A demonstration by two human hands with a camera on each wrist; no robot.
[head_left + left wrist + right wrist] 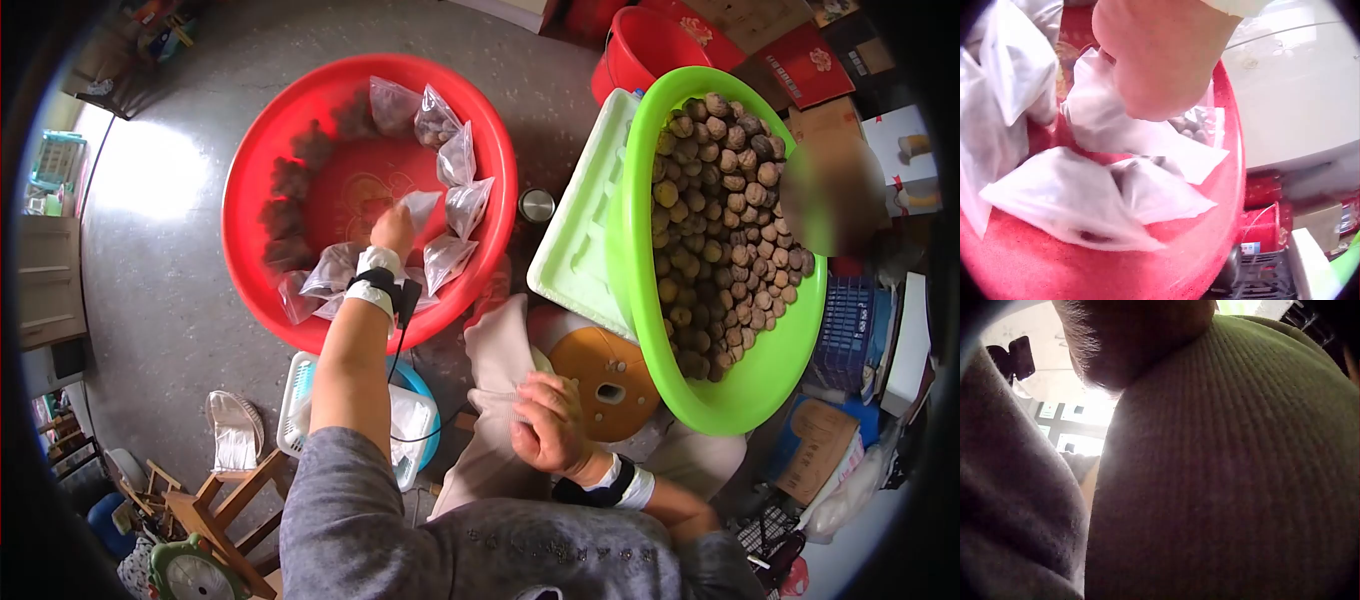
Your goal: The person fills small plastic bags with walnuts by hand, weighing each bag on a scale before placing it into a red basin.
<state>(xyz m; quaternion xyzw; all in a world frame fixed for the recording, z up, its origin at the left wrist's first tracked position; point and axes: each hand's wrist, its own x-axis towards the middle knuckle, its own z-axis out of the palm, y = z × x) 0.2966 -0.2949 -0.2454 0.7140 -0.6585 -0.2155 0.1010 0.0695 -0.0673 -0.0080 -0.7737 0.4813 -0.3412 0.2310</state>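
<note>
My left hand (392, 230) reaches into the red basin (245, 170) and grips a clear plastic bag (421, 206); its fingertips are hidden. In the left wrist view the hand (1160, 59) covers part of that whitish bag (1100, 115), with other filled bags (1063, 194) around it. Bags of walnuts (436, 122) line the basin's right side, and dark clusters (291, 180) lie along its left. My right hand (548, 420), fingers loosely curled, is above my lap holding nothing. The right wrist view shows this hand (1138, 337) against the ribbed trouser leg (1222, 475).
A green basin (720, 405) of loose walnuts (735, 200) stands at the right on a white foam lid (575, 240). Between the basins is a metal-topped jar (537, 205). A white basket (296, 400) and a wooden stool (215, 510) are near my left arm.
</note>
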